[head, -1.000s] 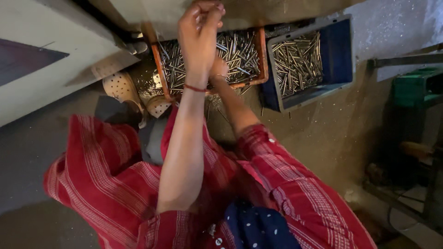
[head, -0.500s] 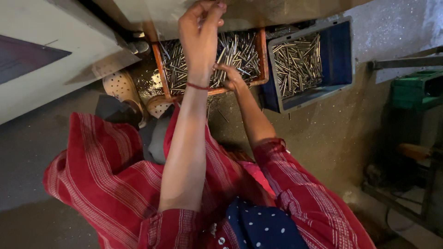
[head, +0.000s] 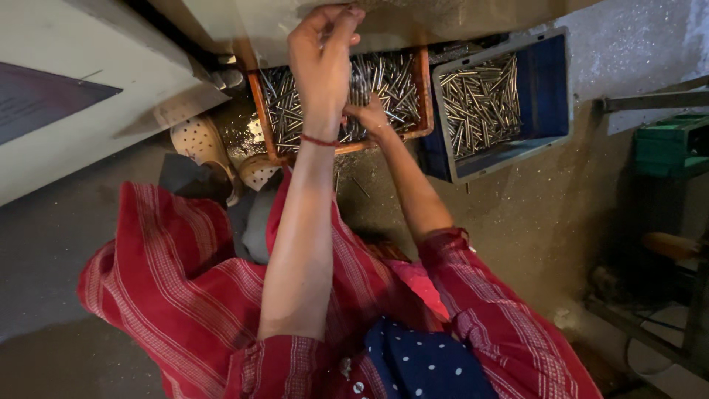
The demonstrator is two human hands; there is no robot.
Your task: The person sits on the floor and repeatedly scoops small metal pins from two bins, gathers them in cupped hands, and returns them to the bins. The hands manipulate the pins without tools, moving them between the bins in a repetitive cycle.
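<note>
My left hand [head: 325, 52] is raised to the edge of a pale work surface [head: 413, 18] at the top, fingers pinched together; whether they hold anything is hidden. A red thread circles that wrist. My right hand [head: 369, 118] reaches down into an orange crate [head: 258, 111] full of thin metal pins [head: 391, 81], its fingers curled into the pile. A blue crate [head: 550, 81] holding more of the same pins [head: 480, 100] stands just right of the orange one.
Both crates sit on a dusty concrete floor [head: 517, 222]. A pale panel [head: 66, 140] slants at the left. Dotted sandals [head: 199, 140] are next to the orange crate. A green box [head: 668, 144] and a metal frame [head: 650, 100] stand at the right. Red striped cloth covers my lap.
My right hand has dropped from beside my left hand at the work surface into the orange crate. My left hand has stayed up at the edge.
</note>
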